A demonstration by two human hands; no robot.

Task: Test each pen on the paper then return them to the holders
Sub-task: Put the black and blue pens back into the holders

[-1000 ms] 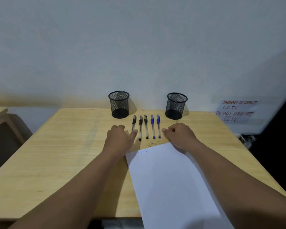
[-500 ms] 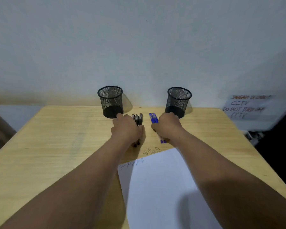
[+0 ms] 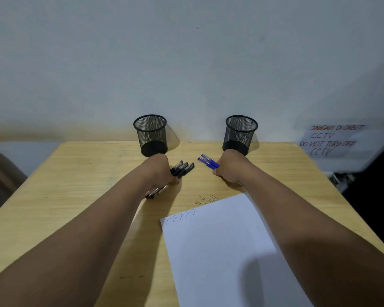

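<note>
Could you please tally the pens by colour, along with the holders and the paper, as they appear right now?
Black pens, in the left hand: 3
Blue pens, in the right hand: 2
Mesh holders: 2
Paper: 1
Total: 8

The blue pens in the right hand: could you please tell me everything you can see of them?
The blue pens are a pair with blue caps, gripped side by side in the right hand. Their capped ends stick out toward the left and away, low over the wooden table. The rest is hidden in the fist. They sit just in front of the right mesh holder.
</note>
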